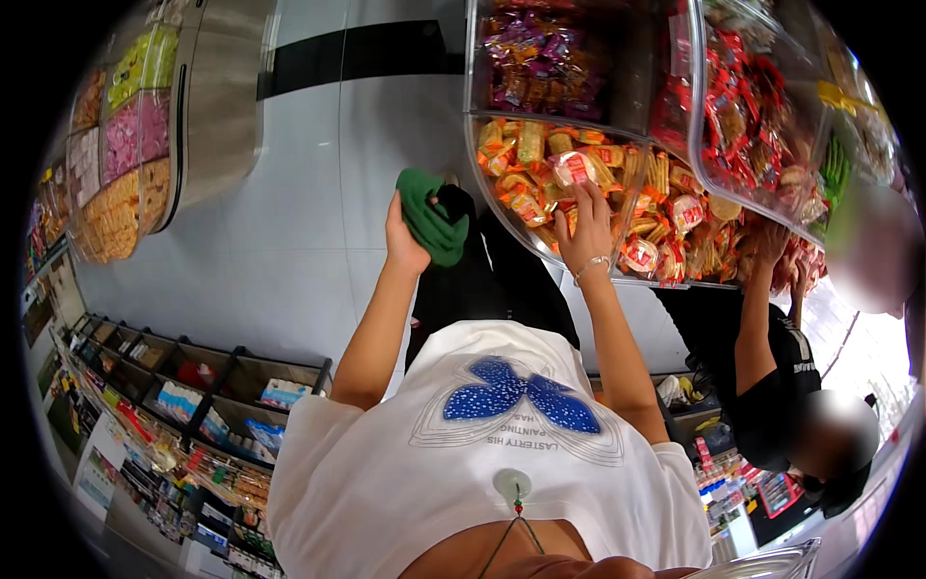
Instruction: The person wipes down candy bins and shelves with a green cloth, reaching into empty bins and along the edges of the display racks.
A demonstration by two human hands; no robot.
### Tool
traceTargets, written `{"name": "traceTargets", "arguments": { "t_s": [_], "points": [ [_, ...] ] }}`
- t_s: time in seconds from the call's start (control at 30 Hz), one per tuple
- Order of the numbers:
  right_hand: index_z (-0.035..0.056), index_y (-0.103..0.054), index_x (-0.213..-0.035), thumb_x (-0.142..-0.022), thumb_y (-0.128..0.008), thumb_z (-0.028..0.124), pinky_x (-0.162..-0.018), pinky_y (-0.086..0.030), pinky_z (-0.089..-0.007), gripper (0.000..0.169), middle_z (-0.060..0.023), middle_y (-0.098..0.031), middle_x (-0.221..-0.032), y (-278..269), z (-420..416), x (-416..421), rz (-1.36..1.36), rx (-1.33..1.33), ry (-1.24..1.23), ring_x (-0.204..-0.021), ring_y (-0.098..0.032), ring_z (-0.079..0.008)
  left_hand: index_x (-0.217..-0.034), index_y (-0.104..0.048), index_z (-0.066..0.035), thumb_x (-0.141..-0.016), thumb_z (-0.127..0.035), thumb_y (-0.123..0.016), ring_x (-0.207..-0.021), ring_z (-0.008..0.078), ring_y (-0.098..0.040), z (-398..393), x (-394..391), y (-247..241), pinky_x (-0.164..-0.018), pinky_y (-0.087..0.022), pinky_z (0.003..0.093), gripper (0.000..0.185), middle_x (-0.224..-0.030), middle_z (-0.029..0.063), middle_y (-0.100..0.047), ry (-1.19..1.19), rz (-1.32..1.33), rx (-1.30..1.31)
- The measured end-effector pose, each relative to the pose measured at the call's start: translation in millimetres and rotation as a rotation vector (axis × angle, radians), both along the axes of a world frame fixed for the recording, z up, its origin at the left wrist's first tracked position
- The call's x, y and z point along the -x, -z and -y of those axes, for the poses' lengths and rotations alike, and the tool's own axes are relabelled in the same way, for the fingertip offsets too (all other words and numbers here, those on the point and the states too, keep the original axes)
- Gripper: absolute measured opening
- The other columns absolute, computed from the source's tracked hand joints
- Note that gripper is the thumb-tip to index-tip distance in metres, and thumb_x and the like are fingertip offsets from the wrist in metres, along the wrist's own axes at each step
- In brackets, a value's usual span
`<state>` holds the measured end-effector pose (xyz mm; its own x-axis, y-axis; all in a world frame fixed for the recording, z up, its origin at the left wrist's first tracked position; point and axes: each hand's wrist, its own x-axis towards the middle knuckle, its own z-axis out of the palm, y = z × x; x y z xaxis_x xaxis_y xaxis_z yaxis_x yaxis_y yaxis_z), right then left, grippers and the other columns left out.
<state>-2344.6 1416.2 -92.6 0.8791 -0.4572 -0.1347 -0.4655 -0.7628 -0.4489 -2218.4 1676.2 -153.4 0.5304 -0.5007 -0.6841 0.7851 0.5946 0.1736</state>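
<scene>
My left hand [405,242] grips a bundled green cloth [443,235] over the floor. The cloth is folded around on itself, with a dark opening at its upper right; part of my fingers is hidden behind it. My right hand [587,230] reaches over a clear plastic bin [532,253] of wrapped biscuits. Its fingertips touch a round, pale packet [575,168] with a red label, while the thumb stands apart over the packets below. Around that packet lie many orange-wrapped biscuits [528,206], some on edge and some flat.
Bins of purple-wrapped sweets [535,51] and red packets [745,108] adjoin the biscuits. At right, a person in black [767,376] reaches into the bins; another person is beyond. Another bin stand [217,94] is at upper left, and partitioned shelves [217,391] are at lower left.
</scene>
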Motion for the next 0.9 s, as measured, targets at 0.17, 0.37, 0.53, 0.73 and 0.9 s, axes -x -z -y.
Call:
{"name": "traceTargets", "arguments": {
  "t_s": [0.17, 0.37, 0.53, 0.73, 0.9],
  "points": [
    [0.0069, -0.046, -0.130, -0.082, -0.066, 0.013, -0.101, -0.037, -0.0461, 0.053, -0.0200, -0.037, -0.138, -5.6, -18.5, 15.0, -0.044, 0.055, -0.044, -0.124, -0.041, -0.0400, -0.119, -0.051, -0.004, -0.091, -0.033, -0.058, -0.098, 0.0260, -0.057, 77.4, -54.6, -15.4, -0.088, -0.046, 0.0376, 0.041, -0.109, 0.0120, -0.058, 0.109, 0.307, -0.531],
    [0.0079, -0.047, -0.128, -0.080, -0.067, 0.012, -0.102, -0.036, -0.0477, 0.052, -0.0199, -0.033, -0.140, -15.2, -3.0, -7.2, -0.095, 0.164, -0.066, -0.127, -0.037, -0.0410, -0.122, -0.043, -0.001, -0.093, -0.031, -0.056, -0.109, 0.0349, -0.053, 101.7, -30.8, 46.0, -0.092, -0.041, 0.0384, 0.044, -0.113, 0.0221, -0.053, 0.260, 0.961, -0.897],
    [0.0068, -0.049, -0.126, -0.080, -0.066, 0.013, -0.104, -0.034, -0.0480, 0.049, -0.0204, -0.033, -0.140, -11.4, 17.8, -44.3, -0.067, 0.244, -0.064, -0.128, -0.036, -0.0408, -0.126, -0.043, 0.001, -0.095, -0.031, -0.051, -0.117, 0.0350, -0.050, 50.6, -2.3, 39.6, -0.097, -0.039, 0.0373, 0.046, -0.123, 0.0234, -0.052, 0.562, 0.844, -0.846],
    [0.0070, -0.052, -0.125, -0.082, -0.066, 0.012, -0.102, -0.036, -0.0440, 0.046, -0.0210, -0.037, -0.138, -20.3, -10.7, -60.4, 0.044, 0.030, -0.035, -0.127, -0.038, -0.0398, -0.131, -0.042, 0.008, -0.094, -0.042, -0.052, -0.123, 0.0254, -0.045, 39.7, -83.7, 27.0, -0.102, -0.035, 0.0342, 0.064, -0.134, 0.0181, -0.048, 0.183, 0.475, -0.825],
    [0.0060, -0.054, -0.121, -0.082, -0.065, 0.009, -0.101, -0.038, -0.0428, 0.040, -0.0199, -0.035, -0.139, -26.4, -38.1, -31.5, 0.050, -0.234, 0.038, -0.126, -0.040, -0.0389, -0.099, -0.062, -0.002, -0.085, -0.029, -0.065, -0.094, 0.0240, -0.058, 90.5, -127.4, -48.8, -0.081, -0.046, 0.0322, 0.031, -0.106, 0.0087, -0.057, 0.444, 1.373, -0.989]
  ]
}}
